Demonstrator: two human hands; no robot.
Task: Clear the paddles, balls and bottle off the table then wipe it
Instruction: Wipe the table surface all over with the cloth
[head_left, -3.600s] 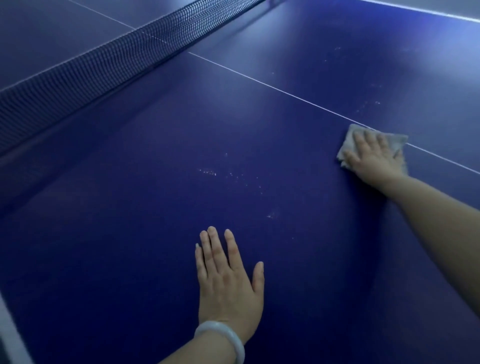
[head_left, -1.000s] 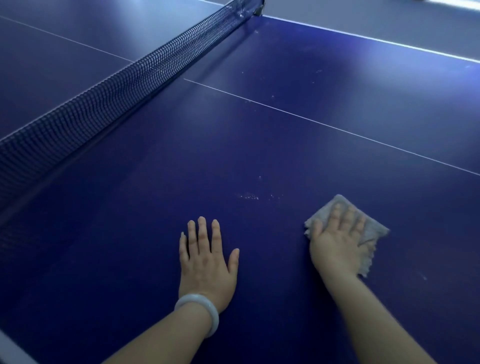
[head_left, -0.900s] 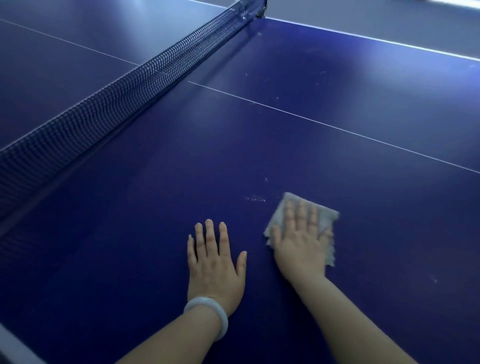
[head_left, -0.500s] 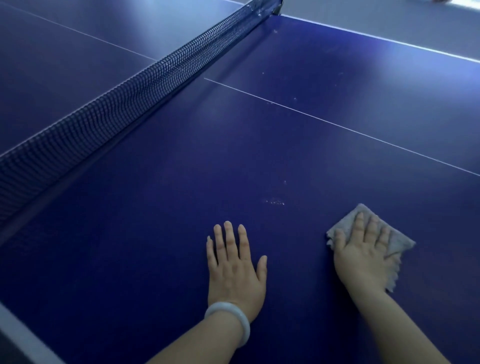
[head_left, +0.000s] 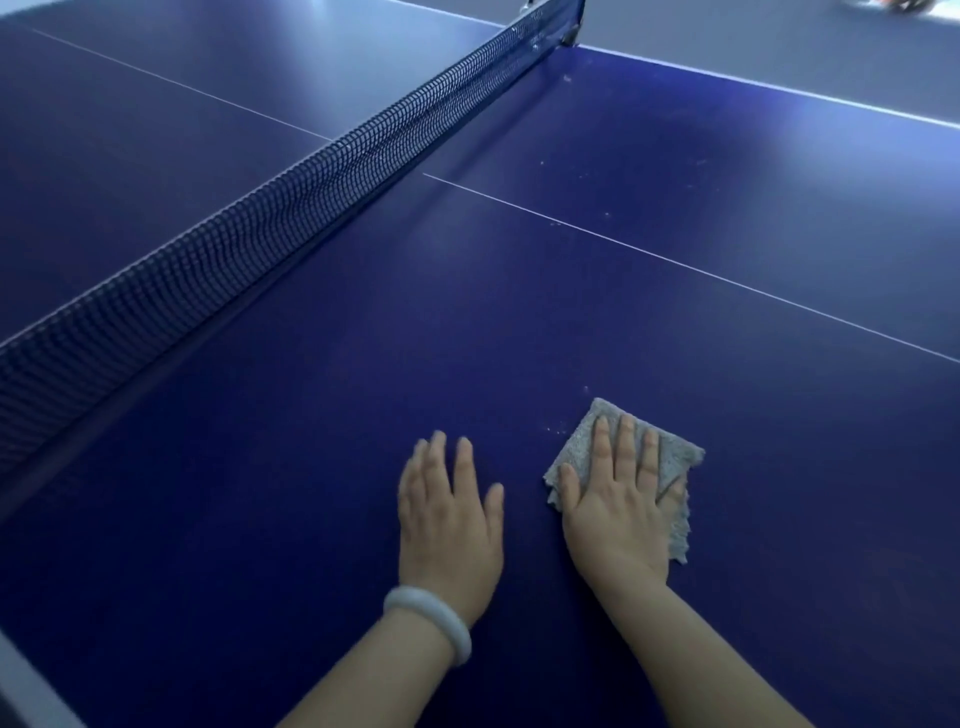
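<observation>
Back beside the left hand (head_left: 449, 525) after a sweep out toward the white centre line (head_left: 691, 267) seconds ago, the right hand (head_left: 618, 512) presses a grey cloth (head_left: 582, 447) flat on the blue desk (head_left: 322, 467), fingers straight and spread over the fabric. Cloth and hand sit toward the desk's near edge, just apart from the left hand, which lies palm down on the bare surface with fingers extended and holds nothing. A pale bangle (head_left: 431, 621) circles the left wrist. Faint white specks (head_left: 553, 428) dot the surface just off the cloth's left corner. The dark net (head_left: 311, 192) runs diagonally across the desk to the left, its far end at the far edge.
</observation>
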